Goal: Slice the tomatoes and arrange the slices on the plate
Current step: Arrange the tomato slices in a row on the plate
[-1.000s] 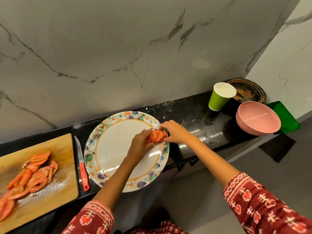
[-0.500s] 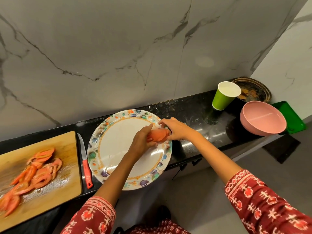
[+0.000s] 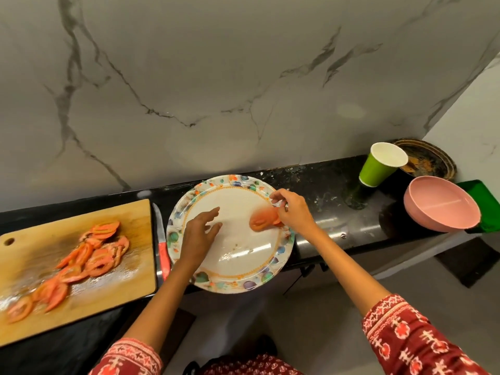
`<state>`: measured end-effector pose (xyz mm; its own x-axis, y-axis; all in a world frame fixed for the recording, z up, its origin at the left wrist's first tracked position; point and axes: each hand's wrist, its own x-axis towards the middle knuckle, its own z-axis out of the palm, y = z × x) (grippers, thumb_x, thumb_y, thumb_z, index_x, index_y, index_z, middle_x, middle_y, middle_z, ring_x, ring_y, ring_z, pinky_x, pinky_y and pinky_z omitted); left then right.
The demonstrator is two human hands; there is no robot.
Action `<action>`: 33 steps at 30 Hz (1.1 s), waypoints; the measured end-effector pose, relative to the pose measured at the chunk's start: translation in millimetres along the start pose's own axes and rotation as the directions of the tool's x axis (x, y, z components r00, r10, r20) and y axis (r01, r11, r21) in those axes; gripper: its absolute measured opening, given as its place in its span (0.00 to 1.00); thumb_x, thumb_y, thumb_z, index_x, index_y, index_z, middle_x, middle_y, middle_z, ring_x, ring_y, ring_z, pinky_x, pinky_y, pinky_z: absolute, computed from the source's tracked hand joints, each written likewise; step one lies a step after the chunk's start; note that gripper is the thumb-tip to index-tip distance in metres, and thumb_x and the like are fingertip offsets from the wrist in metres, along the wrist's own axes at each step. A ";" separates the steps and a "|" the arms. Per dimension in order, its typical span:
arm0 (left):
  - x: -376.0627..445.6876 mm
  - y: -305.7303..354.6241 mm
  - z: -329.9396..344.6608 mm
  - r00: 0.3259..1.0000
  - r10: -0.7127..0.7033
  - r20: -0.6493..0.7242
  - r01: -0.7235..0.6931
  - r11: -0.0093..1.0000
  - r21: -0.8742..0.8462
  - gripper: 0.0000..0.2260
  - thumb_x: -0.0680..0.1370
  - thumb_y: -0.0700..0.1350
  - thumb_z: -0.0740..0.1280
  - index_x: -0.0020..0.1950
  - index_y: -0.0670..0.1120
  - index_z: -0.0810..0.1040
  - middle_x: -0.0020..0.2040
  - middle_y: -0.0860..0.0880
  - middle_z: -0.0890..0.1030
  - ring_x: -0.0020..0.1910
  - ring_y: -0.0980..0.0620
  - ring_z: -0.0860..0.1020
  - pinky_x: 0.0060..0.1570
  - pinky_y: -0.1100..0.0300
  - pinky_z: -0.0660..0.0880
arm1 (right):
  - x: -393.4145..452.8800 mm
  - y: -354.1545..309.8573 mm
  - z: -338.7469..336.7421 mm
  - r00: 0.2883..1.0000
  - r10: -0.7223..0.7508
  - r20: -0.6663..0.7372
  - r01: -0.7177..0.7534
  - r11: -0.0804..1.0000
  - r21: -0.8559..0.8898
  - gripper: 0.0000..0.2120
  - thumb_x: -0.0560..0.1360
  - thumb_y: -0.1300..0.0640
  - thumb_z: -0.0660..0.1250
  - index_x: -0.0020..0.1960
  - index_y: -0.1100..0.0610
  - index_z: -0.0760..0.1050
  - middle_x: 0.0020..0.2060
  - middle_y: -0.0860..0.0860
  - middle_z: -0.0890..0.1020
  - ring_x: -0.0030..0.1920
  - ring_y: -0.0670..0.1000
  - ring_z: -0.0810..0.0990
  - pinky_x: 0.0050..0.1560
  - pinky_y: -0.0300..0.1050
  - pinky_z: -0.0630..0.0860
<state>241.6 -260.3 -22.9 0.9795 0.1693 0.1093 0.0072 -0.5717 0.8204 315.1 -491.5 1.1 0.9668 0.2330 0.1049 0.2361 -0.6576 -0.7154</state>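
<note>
A blurred cluster of orange-red tomato slices (image 3: 263, 219) is lying on the right side of the round white plate with a colourful patterned rim (image 3: 238, 277), which is sitting on the black stone counter (image 3: 324, 190). The right hand (image 3: 293, 212) is pinching the slices' right edge. The left hand (image 3: 198, 234) is hovering over the plate, fingers extended, holding nothing. More sliced tomato (image 3: 92, 253) is lying on the wooden cutting board (image 3: 130, 212), a red-handled knife (image 3: 162, 244) lying between board and plate.
</note>
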 end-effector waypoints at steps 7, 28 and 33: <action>-35.4 -34.4 -80.4 0.989 0.019 -0.144 0.000 0.992 0.130 0.16 0.74 0.37 0.67 0.62 0.41 0.76 0.58 0.44 0.79 0.55 0.47 0.77 0.52 0.50 0.77 | -10.5 -67.9 63.0 0.986 -0.153 0.073 0.152 0.988 0.022 0.15 0.69 0.73 0.61 0.52 0.62 0.77 0.47 0.55 0.82 0.48 0.55 0.79 0.50 0.45 0.76; -108.0 -147.2 -299.0 0.911 -0.232 -0.341 0.317 0.923 0.219 0.18 0.74 0.38 0.68 0.64 0.41 0.75 0.57 0.42 0.80 0.56 0.45 0.78 0.55 0.54 0.72 | 12.3 -258.6 263.1 0.935 0.201 0.292 -0.215 0.977 0.015 0.07 0.76 0.52 0.64 0.44 0.56 0.72 0.43 0.55 0.77 0.48 0.56 0.77 0.41 0.46 0.70; -101.1 -157.5 -308.9 0.928 -0.188 -0.321 0.254 0.951 0.178 0.18 0.73 0.37 0.68 0.63 0.40 0.75 0.57 0.42 0.80 0.56 0.46 0.78 0.57 0.51 0.75 | 27.0 -268.5 284.1 0.908 0.347 0.235 -0.353 0.935 -0.016 0.10 0.73 0.52 0.69 0.48 0.58 0.74 0.47 0.55 0.80 0.50 0.56 0.79 0.41 0.48 0.74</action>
<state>79.2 60.6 10.2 0.8434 0.5220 0.1276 0.2910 -0.6433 0.7082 250.1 -105.1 -0.2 0.9368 0.1520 -0.3153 -0.1189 -0.7091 -0.6950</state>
